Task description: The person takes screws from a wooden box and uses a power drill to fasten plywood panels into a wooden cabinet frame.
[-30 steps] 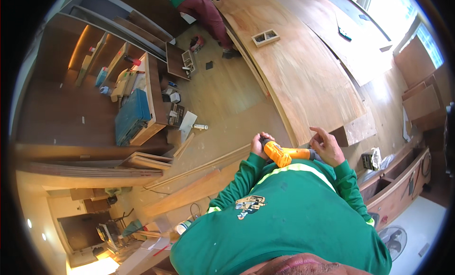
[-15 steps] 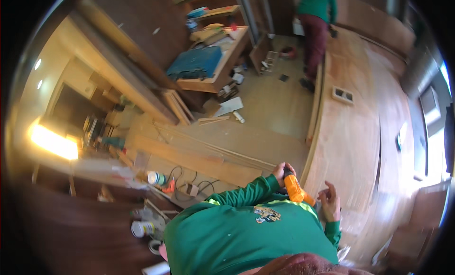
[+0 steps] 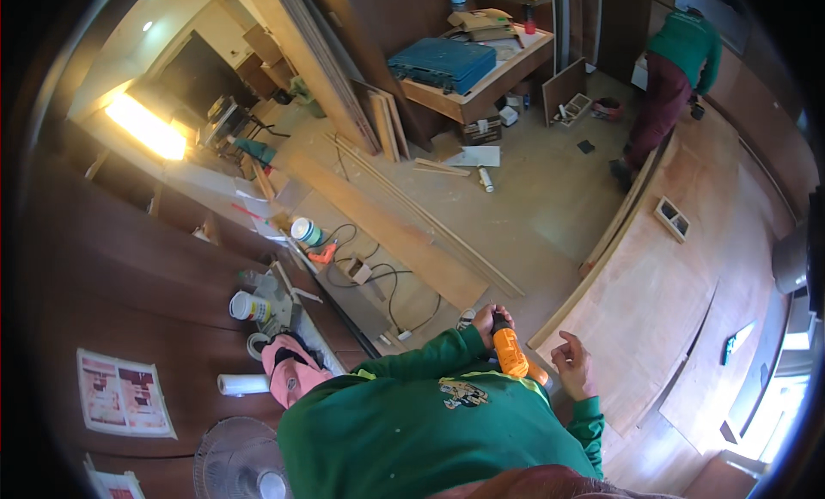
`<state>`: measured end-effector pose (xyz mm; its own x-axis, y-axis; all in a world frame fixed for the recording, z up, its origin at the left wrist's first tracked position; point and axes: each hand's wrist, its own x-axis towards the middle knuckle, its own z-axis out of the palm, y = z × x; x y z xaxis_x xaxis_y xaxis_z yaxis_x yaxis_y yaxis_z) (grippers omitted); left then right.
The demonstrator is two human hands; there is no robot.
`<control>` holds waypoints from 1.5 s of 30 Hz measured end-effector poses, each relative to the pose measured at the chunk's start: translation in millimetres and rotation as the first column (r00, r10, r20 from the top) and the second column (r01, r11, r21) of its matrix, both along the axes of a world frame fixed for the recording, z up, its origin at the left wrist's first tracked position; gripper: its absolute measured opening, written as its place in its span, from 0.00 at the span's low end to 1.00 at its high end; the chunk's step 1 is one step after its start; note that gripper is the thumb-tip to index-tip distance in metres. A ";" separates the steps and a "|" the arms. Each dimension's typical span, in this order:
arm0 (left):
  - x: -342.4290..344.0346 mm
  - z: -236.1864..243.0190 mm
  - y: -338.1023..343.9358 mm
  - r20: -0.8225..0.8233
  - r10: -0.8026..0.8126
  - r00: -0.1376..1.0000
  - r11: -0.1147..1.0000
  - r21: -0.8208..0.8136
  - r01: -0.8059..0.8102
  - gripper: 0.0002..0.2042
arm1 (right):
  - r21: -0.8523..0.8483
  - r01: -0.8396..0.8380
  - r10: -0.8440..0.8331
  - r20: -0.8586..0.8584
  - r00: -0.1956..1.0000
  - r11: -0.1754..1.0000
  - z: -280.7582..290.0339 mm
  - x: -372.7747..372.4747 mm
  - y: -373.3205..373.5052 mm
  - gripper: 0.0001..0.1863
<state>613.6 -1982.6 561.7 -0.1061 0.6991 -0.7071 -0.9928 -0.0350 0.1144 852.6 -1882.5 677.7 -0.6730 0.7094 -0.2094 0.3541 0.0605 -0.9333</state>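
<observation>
In front of my chest I hold an orange power tool [image 3: 512, 358] with a dark end. My left hand [image 3: 491, 320] is closed round that dark end; the tool's exact kind I cannot make out. To its right, my right hand [image 3: 574, 367] is raised with its fingers apart and bent, holding nothing. It hovers close to the tool without touching it, above the near end of a long plywood surface [image 3: 627, 301].
Another person [image 3: 679, 65] in green bends over the plywood's far end. A small wooden frame [image 3: 672, 220] lies on it. Cables, an orange tool [image 3: 323, 254], and planks [image 3: 387, 241] are on the floor at left. A blue case [image 3: 443, 65] rests on a bench; a fan [image 3: 236, 465] stands nearby.
My view has swung to the left, bringing the fan and wall papers into sight. The power tool stays in my left hand, and my right hand remains raised beside it.
</observation>
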 end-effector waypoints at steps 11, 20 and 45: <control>-54.2 -4.3 0.4 -0.085 -0.035 0.996 0.989 0.143 0.047 0.11 | -0.014 -0.170 0.171 0.083 0.982 0.985 2.0 -74.3 -44.6 0.28; -99.4 4.5 -20.7 -0.023 -0.146 0.989 0.973 0.178 0.148 0.10 | -0.105 -0.231 0.247 0.174 0.953 0.967 27.1 -130.9 -77.1 0.32; -85.3 5.6 12.2 0.262 -0.332 0.906 0.924 0.283 0.257 0.07 | 0.182 -0.223 0.162 0.298 0.941 0.958 76.6 -113.9 -83.8 0.32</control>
